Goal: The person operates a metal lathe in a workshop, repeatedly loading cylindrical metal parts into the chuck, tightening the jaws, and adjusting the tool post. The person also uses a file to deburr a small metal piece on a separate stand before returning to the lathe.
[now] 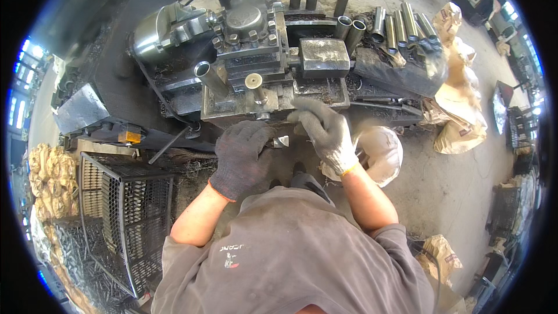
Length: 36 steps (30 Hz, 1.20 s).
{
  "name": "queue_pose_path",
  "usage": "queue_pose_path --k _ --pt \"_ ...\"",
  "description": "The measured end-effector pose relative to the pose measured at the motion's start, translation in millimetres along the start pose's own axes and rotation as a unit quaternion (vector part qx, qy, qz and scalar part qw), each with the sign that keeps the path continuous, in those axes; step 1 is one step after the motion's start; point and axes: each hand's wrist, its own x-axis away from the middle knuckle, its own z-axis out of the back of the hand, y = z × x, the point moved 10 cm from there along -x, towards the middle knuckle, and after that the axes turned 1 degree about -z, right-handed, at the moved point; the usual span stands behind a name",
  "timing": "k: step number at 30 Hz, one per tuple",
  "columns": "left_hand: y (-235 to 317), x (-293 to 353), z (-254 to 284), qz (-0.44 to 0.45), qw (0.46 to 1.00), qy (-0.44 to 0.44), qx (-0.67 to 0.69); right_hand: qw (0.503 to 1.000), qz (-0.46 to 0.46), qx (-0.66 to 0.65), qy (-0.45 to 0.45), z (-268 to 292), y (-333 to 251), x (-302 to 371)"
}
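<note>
My left hand (pixel 243 152), in a dark grey knit glove with an orange edge, is closed at the front of the machine carriage. A small shiny metal piece (pixel 282 141) sticks out by its fingertips; its kind is too small to tell. My right hand (pixel 325 132), in a grey glove with a white cuff, is nearby with its fingers reaching left, apart, and nothing visible in them. Just beyond the hands stand a round-topped metal knob (pixel 254 84) and an upright steel tube (pixel 210 77). A bolted tool post (pixel 244 23) sits behind these.
A lathe chuck (pixel 152 32) is at the left. Several steel tubes (pixel 401 26) stand and lie at the back right, beyond a metal block (pixel 324 58). Brown paper sacks (pixel 459 110) lie right, a white sack (pixel 381 154) by my right forearm, a mesh crate (pixel 142 209) at lower left.
</note>
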Motion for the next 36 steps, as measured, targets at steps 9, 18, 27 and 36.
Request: queue_pose_path --k 9,18,27,36 --pt "13.3 -36.8 -18.3 0.058 0.998 -0.011 0.008 0.963 0.159 0.216 -0.028 5.1 -43.0 -45.9" --pt "-39.2 -33.6 -47.1 0.246 0.754 0.009 0.608 0.961 -0.013 0.06 -0.27 0.1 -9.0 -24.7" --pt "-49.7 -41.6 -54.3 0.222 0.654 -0.001 0.723 0.963 -0.094 0.011 -0.252 -14.4 -13.0 -17.6" --pt "-58.0 -44.3 -54.3 0.242 0.639 -0.004 0.73 0.97 -0.102 0.0 -0.222 -17.4 -5.5 -28.4"
